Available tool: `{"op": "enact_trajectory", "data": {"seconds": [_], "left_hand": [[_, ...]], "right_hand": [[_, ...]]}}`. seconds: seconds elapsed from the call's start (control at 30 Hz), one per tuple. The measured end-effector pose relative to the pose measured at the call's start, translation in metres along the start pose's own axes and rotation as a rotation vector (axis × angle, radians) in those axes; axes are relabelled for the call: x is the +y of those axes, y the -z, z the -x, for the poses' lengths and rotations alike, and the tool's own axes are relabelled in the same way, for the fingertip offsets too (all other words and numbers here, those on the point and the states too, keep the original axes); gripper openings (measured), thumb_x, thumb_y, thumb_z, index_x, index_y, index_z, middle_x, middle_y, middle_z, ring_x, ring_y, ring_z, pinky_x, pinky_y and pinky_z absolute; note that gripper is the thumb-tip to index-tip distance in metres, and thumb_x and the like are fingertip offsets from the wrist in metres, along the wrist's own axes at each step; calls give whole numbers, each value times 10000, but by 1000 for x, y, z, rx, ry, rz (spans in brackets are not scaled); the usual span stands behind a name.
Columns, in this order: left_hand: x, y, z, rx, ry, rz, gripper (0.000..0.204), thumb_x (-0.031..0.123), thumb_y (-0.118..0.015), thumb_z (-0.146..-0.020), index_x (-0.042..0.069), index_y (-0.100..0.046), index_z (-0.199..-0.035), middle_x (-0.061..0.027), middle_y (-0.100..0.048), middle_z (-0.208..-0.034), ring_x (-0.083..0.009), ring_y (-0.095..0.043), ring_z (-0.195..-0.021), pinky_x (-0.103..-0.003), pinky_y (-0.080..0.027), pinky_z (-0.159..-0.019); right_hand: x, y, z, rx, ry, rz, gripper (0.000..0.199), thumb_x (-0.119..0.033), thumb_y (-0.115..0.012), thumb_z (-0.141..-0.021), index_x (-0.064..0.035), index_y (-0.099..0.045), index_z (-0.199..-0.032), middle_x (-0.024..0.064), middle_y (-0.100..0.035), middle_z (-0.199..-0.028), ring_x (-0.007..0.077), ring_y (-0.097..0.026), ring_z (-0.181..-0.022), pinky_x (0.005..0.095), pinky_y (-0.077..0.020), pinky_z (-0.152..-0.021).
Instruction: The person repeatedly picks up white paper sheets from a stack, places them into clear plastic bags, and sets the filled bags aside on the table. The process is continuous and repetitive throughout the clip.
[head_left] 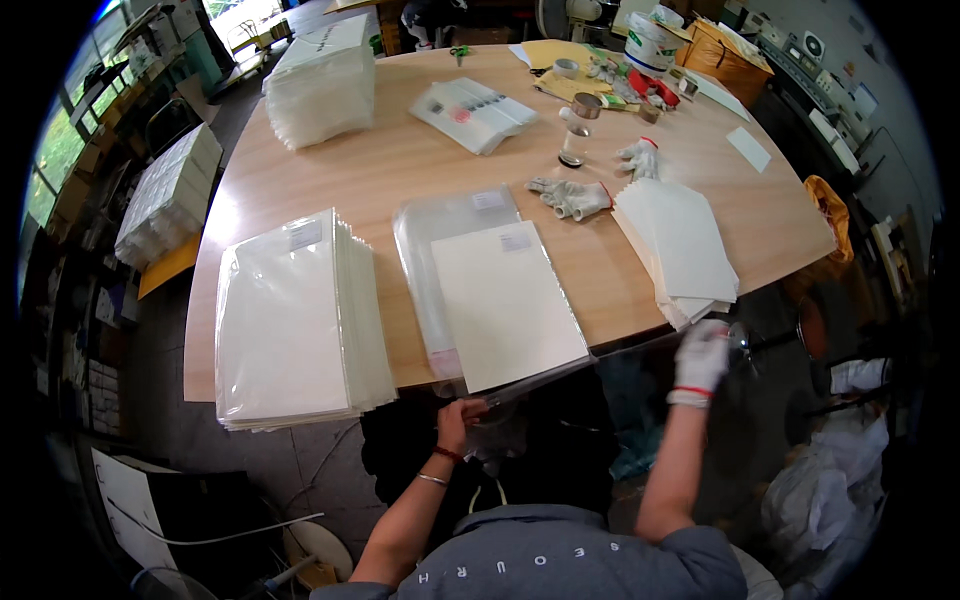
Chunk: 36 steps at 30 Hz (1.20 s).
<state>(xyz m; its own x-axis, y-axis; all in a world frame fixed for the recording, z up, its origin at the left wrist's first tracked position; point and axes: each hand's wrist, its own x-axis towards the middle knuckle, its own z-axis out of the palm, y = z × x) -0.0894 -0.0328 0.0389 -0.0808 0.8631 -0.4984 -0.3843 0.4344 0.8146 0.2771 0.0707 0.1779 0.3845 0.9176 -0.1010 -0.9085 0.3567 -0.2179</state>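
Observation:
My bare left hand (pixel 460 418) is closed at the table's front edge, pinching the lower edge of a clear plastic sleeve. In that sleeve lies a cream sheet (pixel 510 310) with a small label near its top. The sheet partly covers a pile of clear plastic sleeves (pixel 415 240). My right hand (pixel 703 355), in a white glove with a red cuff, is just beyond the table edge, beside a fanned stack of white sheets (pixel 680 245). Motion blurs its fingers, so I cannot tell whether they hold anything. A thin clear strip of plastic runs along the edge between the hands.
A tall stack of sleeved sheets (pixel 285 320) stands at the left. Two white gloves (pixel 572 197) lie at centre right, near a clear jar (pixel 575 145) and tape rolls (pixel 587 105). Farther back are plastic-wrapped packs (pixel 320 80), green scissors (pixel 459 52) and a white bucket (pixel 653 42).

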Motion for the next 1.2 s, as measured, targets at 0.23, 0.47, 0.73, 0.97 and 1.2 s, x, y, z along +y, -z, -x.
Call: {"op": "enact_trajectory", "data": {"seconds": [0.23,0.47,0.73,0.97,1.2], "left_hand": [[7,15,8,150,-503,-670,215,157,-458,-851,9,-604,-904,-121,-596,-830,-263,-567,-775,-320,-430,-714],[45,-2,9,297,-1155,-1493,346,97,-651,-647,149,-583,-982,-105,-484,-1130,-250,-466,-996,-377,-376,-788],[68,-3,-5,-98,-1105,-1230,119,164,-642,-726,70,-573,-702,-80,-576,-673,-276,-560,-623,-349,-443,-537],[62,-7,-3,309,-544,-1347,314,314,-586,-792,27,-587,-662,-151,-550,-618,-302,-557,-573,-360,-425,-481],[44,-7,10,59,90,-31,241,285,-547,-846,59,-520,-925,-5,-556,-736,-104,-570,-586,-190,-405,-454]], "right_hand": [[-62,101,15,628,702,-2976,260,-256,-466,-803,-63,-547,-958,140,-572,-922,286,-562,-866,395,-465,-740],[59,60,33,1711,-566,-3568,263,-47,-595,-726,-41,-529,-980,109,-551,-854,244,-556,-700,314,-456,-617],[78,43,3,2148,-59,-3407,130,-155,-543,-759,-40,-587,-718,116,-585,-655,271,-584,-616,347,-467,-566],[101,51,28,1012,-318,-3580,223,-266,-543,-751,-54,-534,-682,157,-571,-635,328,-562,-579,411,-456,-523],[96,66,45,960,952,-4309,268,-71,-538,-791,8,-462,-1035,28,-528,-613,111,-529,-546,251,-429,-511]]}}
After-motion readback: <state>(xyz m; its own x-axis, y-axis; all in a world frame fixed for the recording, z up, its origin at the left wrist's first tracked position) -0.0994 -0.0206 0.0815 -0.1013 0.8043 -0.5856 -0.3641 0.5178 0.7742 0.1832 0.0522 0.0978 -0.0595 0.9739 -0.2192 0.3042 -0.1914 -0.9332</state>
